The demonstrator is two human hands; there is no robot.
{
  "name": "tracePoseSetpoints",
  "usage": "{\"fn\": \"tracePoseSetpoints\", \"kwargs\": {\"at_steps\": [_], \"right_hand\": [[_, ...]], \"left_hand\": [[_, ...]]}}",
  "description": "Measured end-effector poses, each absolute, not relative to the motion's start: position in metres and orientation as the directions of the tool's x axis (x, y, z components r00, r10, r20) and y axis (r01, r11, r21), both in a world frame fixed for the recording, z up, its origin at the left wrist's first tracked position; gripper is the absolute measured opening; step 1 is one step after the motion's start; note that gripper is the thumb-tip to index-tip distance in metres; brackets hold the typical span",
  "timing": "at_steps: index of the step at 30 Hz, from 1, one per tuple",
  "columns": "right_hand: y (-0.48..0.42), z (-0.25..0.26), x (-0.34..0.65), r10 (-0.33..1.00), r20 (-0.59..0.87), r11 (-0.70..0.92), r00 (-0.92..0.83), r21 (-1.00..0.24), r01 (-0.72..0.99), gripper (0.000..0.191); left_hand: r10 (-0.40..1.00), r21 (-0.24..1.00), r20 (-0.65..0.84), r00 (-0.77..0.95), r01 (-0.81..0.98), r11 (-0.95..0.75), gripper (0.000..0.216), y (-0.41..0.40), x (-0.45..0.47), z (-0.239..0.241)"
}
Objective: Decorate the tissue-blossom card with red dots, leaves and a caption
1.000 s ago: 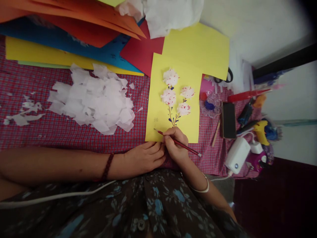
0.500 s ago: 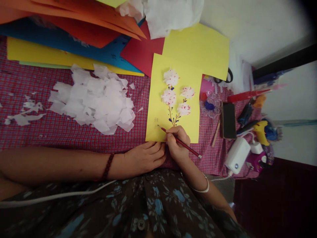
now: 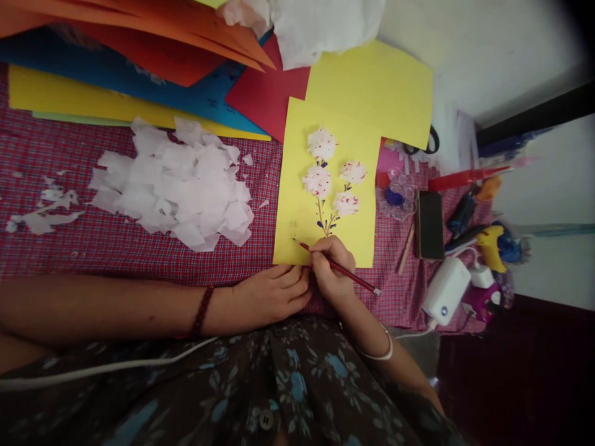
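A dark red pencil (image 3: 346,271) is pinched in my right hand (image 3: 335,266), its tip at small grey marks in the lower left part of a yellow sheet (image 3: 290,161). On that sheet are white paper flowers (image 3: 320,144) with red specks, brown stems and small dark blue leaves. My left hand (image 3: 274,294) lies flat at the sheet's lower edge, fingers stretched out and nothing in them. Left of the sheet, a heap of white paper pieces (image 3: 181,186) covers part of the checked cloth (image 3: 153,257).
Coloured sheets, orange (image 3: 176,25) and blue (image 3: 116,68), are stacked at the back left. Crumpled white tissue (image 3: 325,28) lies behind the yellow paper. To the right are scissors (image 3: 433,140), a phone (image 3: 430,225), a white power bank (image 3: 446,291) and a yellow-handled tool (image 3: 490,248).
The pencil tip has shifted slightly left and down on the sheet, my right hand moving a little with it. My left hand stays where it was.
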State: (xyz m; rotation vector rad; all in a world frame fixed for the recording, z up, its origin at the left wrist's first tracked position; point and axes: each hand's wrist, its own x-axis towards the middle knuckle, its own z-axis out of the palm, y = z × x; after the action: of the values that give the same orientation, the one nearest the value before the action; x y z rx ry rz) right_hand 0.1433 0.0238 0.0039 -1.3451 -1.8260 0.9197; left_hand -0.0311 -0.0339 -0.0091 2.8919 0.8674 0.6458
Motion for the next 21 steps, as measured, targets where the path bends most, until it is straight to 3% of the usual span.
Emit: {"fn": "tracePoseSetpoints", "kwargs": {"at_steps": [9,15,21], "right_hand": [[0.0233,0.0022,0.1434,0.978,0.088,0.171,-0.19,-0.858,0.485,0.011],[0.0259,0.0058,0.141,0.967,0.166,0.242,-0.192,-0.831,0.501,0.012],[0.0243,0.0021,0.1427,0.98,0.108,0.176,-0.165,-0.854,0.49,0.011]], "left_hand": [[0.534,0.153,0.359,0.765,0.516,-0.843,0.025,-0.0336,-0.0311,-0.0093],[0.535,0.157,0.359,0.765,0.515,-0.842,0.025,-0.0331,-0.0312,-0.0088],[0.534,0.162,0.361,0.764,0.513,-0.843,0.025,-0.0333,-0.0307,-0.0103]]}}
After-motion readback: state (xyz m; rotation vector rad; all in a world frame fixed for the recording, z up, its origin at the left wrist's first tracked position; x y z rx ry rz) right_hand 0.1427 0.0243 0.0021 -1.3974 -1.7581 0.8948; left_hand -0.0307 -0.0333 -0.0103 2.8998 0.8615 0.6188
